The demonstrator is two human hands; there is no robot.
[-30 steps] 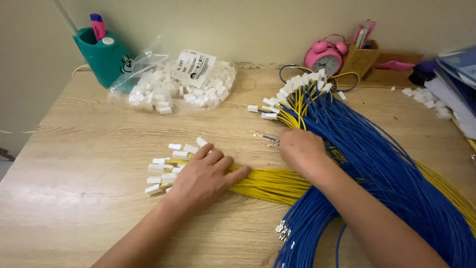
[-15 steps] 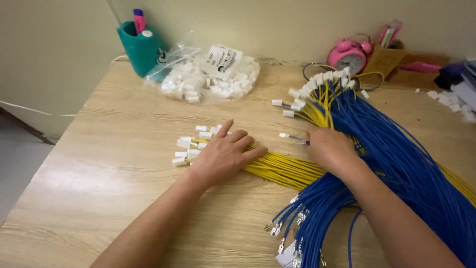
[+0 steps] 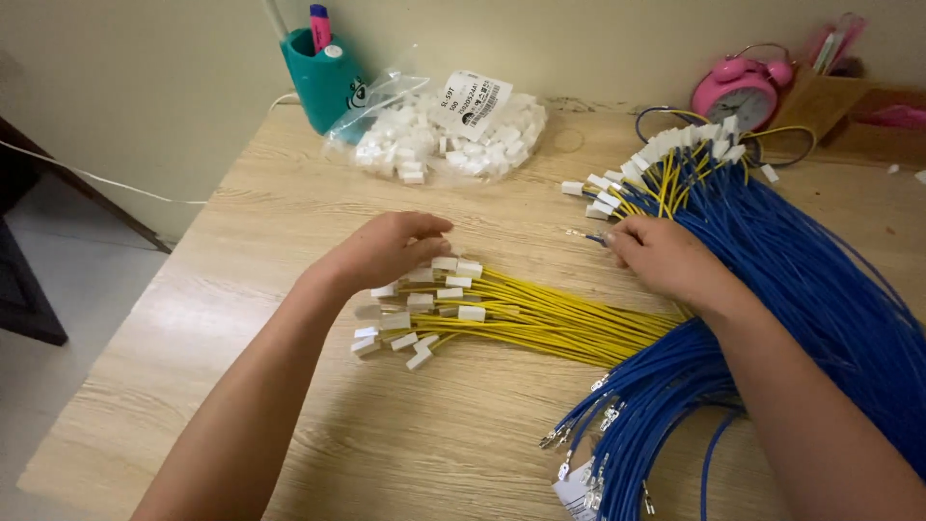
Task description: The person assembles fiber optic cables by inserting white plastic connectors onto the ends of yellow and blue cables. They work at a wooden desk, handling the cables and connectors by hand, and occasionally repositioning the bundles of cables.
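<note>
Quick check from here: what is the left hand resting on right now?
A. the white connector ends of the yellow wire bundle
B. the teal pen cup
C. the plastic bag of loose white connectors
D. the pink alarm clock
A: the left hand lies over the white connectors at the end of the yellow wires, while the bag, clock and cup sit apart at the back of the table.

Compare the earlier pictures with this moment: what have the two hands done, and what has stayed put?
The left hand has lifted off the yellow wires and now curls over their white connectors. The right hand has come forward and pinches a blue wire's end. The blue wire bundle, the bag of connectors and the teal cup lie as before.
</note>
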